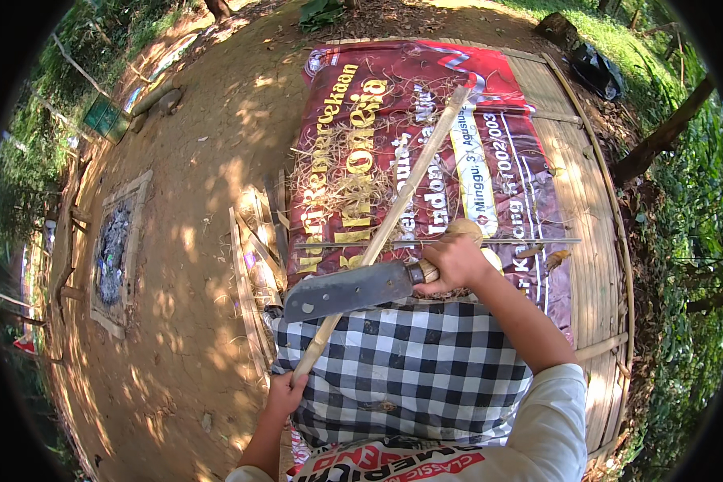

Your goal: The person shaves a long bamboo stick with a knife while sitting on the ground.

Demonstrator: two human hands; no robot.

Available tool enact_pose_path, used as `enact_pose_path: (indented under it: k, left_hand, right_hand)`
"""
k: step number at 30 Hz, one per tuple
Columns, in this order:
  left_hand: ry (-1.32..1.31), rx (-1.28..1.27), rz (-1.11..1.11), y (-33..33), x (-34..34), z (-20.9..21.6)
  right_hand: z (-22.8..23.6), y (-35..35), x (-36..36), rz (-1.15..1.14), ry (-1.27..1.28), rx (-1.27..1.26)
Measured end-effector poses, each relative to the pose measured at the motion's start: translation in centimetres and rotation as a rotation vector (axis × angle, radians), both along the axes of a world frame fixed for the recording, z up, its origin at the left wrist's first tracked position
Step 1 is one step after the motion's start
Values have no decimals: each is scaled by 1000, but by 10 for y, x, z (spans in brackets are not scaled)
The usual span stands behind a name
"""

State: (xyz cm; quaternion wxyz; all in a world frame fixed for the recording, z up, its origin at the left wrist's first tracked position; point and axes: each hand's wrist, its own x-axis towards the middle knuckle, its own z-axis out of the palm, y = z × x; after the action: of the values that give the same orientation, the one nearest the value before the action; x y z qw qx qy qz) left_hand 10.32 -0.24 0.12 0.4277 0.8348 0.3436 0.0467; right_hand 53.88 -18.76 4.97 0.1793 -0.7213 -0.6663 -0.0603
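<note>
My right hand [456, 262] grips the wooden handle of a machete [349, 292], its broad dark blade pointing left. My left hand [284, 395] is closed round the near end of a long pale bamboo strip [412, 183], which slants away up and to the right. The blade lies across the strip over my lap; whether its edge touches the strip I cannot tell. A black-and-white checked cloth [402, 373] covers my lap. Beyond my right hand a thin straight rod [530, 241] lies crosswise on a dark red printed banner [518, 149].
Curly shavings [353, 173] litter the banner, spread on a bamboo-slat platform [590, 265]. Split bamboo pieces [249, 289] stand at its left edge. On the dirt ground [193, 233] is a framed ash pit [114, 255]. A black plastic bag [598, 71] lies far right.
</note>
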Motion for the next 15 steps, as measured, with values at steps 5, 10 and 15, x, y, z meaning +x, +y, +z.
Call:
enact_pose_path:
  k: [5,10,15]
  left_hand:
    - [-33,45,-21,-1,7,3]
    - [-37,84,26,-5,8,0]
    - [-34,129,12,-3,4,-5]
  right_hand:
    - [-1,-10,27,18,-87,86]
    - [5,-6,33,-34,-136,129]
    - [10,-14,37,-40,-173,133]
